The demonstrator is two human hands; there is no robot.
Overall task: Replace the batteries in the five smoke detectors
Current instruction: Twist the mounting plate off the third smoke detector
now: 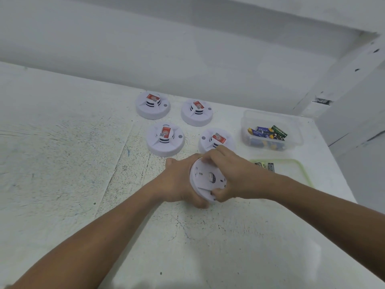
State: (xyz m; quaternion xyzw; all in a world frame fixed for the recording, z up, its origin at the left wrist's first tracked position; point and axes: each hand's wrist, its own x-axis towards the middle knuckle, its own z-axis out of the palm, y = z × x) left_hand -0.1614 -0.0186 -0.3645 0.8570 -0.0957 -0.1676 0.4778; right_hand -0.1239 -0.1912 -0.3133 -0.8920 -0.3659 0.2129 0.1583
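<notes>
Above the table I hold a white round smoke detector [205, 180] with its back plate facing me. My left hand [179, 182] cups it from the left and underneath. My right hand [231, 176] grips its right rim, fingers over the top edge and thumb at the bottom. Several more white detectors with red labels stand face up behind: back left [152, 105], back right [196, 112], middle [165, 139], and one [216, 140] partly hidden behind my right hand.
A clear plastic tub [271, 130] with several batteries stands at the right. In front of it lies a green-rimmed tray [300, 170] with two batteries [265, 166]. The white, scuffed table [62, 163] meets a wall behind.
</notes>
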